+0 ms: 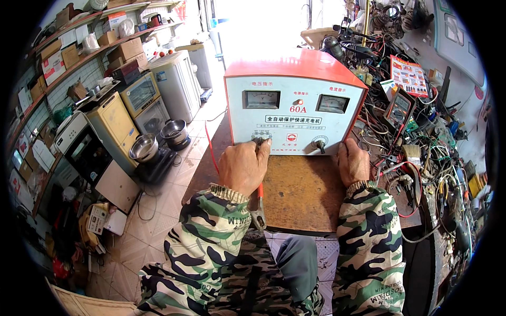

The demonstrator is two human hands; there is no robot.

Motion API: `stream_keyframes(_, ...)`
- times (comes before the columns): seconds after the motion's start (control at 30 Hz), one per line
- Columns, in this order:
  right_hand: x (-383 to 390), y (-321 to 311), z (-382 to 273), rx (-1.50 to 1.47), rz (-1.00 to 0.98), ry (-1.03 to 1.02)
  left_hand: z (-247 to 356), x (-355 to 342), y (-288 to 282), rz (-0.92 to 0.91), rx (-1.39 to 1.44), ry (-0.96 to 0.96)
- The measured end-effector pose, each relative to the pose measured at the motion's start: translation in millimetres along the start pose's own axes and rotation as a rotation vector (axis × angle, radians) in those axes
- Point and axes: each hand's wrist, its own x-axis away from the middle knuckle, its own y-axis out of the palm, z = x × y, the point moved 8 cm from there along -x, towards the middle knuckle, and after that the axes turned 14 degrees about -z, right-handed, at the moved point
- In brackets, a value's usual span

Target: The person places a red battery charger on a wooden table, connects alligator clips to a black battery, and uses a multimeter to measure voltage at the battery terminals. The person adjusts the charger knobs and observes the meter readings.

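A boxy charger [295,68] with a red top and white front stands on the worn wooden bench [300,200]. Its face has a left meter [262,99], a right meter [332,104] and a right knob [319,145]. My left hand [243,166] has thumb and fingers closed on the lower-left knob [262,139], which they partly hide. My right hand [352,163] grips the charger's lower right corner, its fingertips partly out of sight. A red-handled clamp [258,216] hangs below my left hand at the bench edge, and a red cable runs left of the charger.
Tangled cables and tools [432,200], with a multimeter [396,110], are heaped on the right. On the left are shelves of boxes [126,50], old appliances [113,126] and steel pots [142,147] above the tiled floor [158,216]. A bright doorway lies behind the charger.
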Motion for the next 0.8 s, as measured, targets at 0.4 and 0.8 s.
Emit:
stream_keyframes(0.4, -0.2, 0.5, -0.9, 0.05, -0.005, -0.001, 2.4, 2.0, -2.8, 0.032, 0.006, 0.019)
stream_keyframes(0.8, -0.4, 1.8, 1.4, 0.051, -0.009, 0.008, -0.3, 1.5, -0.9, 0.027, 0.006, 0.014)
